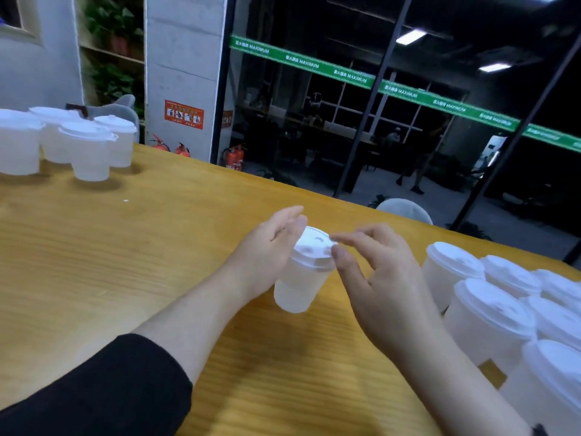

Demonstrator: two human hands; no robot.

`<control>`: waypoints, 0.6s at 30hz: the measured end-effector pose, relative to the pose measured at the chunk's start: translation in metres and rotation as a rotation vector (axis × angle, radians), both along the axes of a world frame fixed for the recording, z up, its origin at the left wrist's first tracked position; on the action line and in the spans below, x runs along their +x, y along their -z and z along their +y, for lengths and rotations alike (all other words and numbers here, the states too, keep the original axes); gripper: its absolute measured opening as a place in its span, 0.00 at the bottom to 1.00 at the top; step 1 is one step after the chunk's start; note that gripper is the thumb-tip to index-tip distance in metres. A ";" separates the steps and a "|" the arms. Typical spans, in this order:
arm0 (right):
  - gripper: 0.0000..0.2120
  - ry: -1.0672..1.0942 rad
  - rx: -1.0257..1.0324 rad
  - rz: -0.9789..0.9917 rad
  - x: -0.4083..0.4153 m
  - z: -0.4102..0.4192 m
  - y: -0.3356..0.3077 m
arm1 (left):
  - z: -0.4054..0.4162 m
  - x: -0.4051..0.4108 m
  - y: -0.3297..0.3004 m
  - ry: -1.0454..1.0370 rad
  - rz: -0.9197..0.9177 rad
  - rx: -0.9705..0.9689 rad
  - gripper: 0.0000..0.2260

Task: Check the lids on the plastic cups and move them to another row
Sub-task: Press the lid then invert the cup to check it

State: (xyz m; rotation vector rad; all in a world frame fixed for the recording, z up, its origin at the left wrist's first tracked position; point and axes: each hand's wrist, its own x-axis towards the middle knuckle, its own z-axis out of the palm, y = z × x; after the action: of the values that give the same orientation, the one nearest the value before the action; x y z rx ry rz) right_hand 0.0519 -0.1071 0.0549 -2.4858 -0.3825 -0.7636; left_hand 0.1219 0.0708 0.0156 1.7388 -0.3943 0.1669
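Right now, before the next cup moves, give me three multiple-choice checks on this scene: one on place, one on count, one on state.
1. Where does the middle cup stand?
A. between both hands
B. on a chair
C. stacked on another cup

2. How many cups are in the far-left group?
A. one
B. four
C. nine

3. How is the left hand?
A. fist
B. open beside the cup
C. holding a lid

Answers: 1 A, left hand and right hand flank it on the table; 2 B, four lidded cups show; 3 B, its fingers are straight.

A green band (361,78) across the dark glass wall repeats the word "MAXIMUM" in white letters.
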 end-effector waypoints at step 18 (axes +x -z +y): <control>0.42 -0.188 0.547 0.288 0.054 0.008 0.017 | 0.001 0.000 -0.005 -0.061 0.464 -0.288 0.20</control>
State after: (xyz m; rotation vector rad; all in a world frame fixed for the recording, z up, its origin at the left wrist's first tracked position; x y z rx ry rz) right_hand 0.1060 -0.0995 0.0380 -1.9699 -0.2535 -0.3610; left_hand 0.1222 0.0719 0.0205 1.4494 0.0244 -0.1319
